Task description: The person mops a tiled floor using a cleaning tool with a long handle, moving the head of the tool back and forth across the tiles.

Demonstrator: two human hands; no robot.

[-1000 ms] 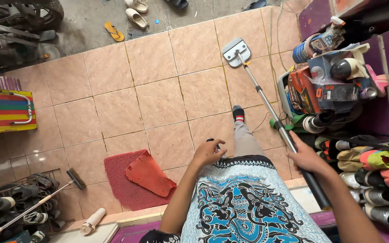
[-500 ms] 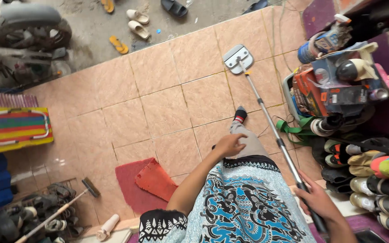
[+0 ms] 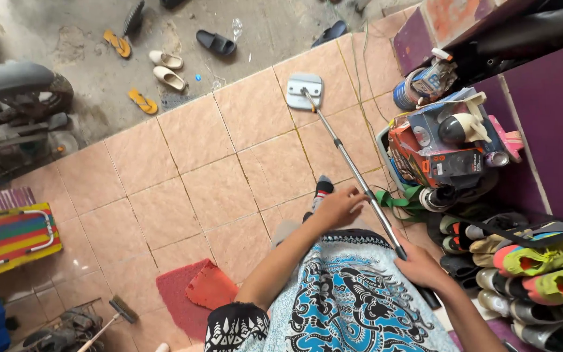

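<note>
Mop pole (image 3: 350,164) gripped low by closed right hand (image 3: 418,266); upper shaft touched by left hand (image 3: 337,207), fingers loosely curled; mop head (image 3: 304,90) flat on tiled floor (image 3: 197,169).

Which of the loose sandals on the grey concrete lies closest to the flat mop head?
The dark blue slipper, lying alone just beyond the tile edge, up and right of the grey flat mop head. The black slide, cream pair and orange flip-flops lie farther left.

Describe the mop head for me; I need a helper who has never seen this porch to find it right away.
Start at the pink tiled floor and go to its far edge, where it meets the grey concrete. The mop head lies flat there, at the end of the metal pole that the right hand grips. It is a pale grey rounded rectangle, unlike the loose sandals beyond.
</note>
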